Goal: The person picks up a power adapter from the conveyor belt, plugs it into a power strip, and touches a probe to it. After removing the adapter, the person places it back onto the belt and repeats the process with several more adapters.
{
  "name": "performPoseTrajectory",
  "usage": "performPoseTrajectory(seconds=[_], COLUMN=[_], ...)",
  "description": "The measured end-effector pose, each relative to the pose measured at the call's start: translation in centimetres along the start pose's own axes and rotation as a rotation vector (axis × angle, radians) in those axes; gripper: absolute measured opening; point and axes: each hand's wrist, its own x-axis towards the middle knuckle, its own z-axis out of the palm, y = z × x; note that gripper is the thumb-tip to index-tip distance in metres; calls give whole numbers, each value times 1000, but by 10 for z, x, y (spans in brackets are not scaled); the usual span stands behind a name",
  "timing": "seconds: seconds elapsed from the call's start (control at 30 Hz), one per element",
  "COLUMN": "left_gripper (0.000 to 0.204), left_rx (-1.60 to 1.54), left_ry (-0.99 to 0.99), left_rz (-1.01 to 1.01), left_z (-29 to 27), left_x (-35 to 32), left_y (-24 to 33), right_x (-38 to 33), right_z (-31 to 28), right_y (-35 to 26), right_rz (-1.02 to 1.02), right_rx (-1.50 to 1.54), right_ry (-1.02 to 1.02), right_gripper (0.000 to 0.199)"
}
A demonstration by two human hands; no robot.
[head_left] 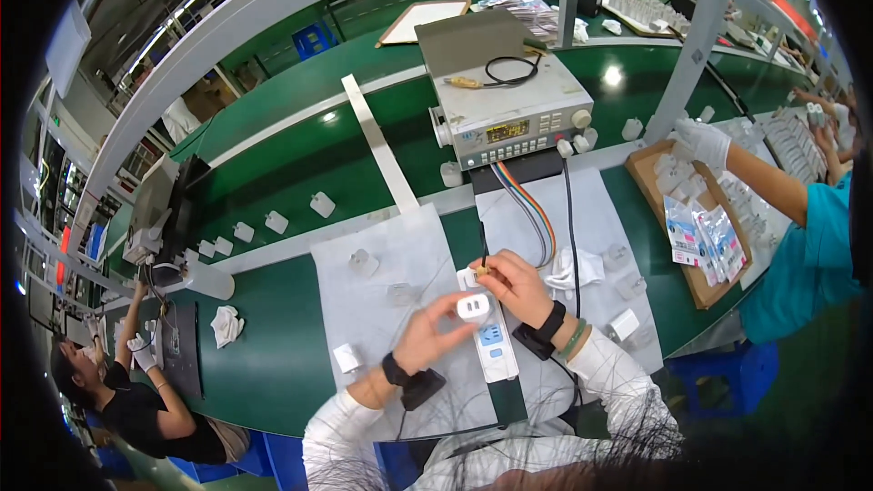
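Note:
My left hand point(429, 335) is closed around a white two-port USB charger point(473, 308), its port face turned up, above a white power strip point(496, 359). Just beyond it, my right hand point(516, 288) pinches a gold-coloured plug point(481, 272) at the end of a black cable. That plug sits at another white charger point(467, 279) by the far end of the strip; whether it is inserted I cannot tell. More white chargers lie on the white sheet, one point(347, 358) left of my left hand and one point(624, 325) right of my right wrist.
A bench instrument point(509, 132) with a lit display stands ahead, rainbow ribbon wires point(523, 195) running from it. A crumpled white cloth point(577, 268) lies right of my right hand. A cardboard tray point(705, 286) holds bagged parts. Co-workers sit at both sides; a gloved hand point(705, 141) reaches over the tray.

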Motion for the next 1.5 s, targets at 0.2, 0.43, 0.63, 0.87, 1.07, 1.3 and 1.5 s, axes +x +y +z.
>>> performPoseTrajectory(seconds=[0.2,0.43,0.63,0.87,1.07,1.3,1.5], left_gripper=[46,47,49,44,41,41,48], left_rx=[120,443,37,273,273,274,208], left_ry=[-32,-39,289,241,287,275,453], left_rz=[13,308,68,186,203,177,382], left_z=[30,23,12,19,23,21,-14], left_x=[-9,-10,19,40,40,38,72], left_y=[-2,-12,-29,-47,-46,-42,6], right_x=[0,-6,-7,2,-48,-65,-64], right_z=[-1,4,8,-9,-18,-15,-18], right_y=[-2,-2,4,-19,-55,-49,-42], right_rz=[4,-25,-15,-127,48,18,1], right_rx=[10,6,-7,73,38,-125,-151], right_ry=[9,15,23,120,-16,-75,-95], right_gripper=[23,24,22,17,18,15,19])
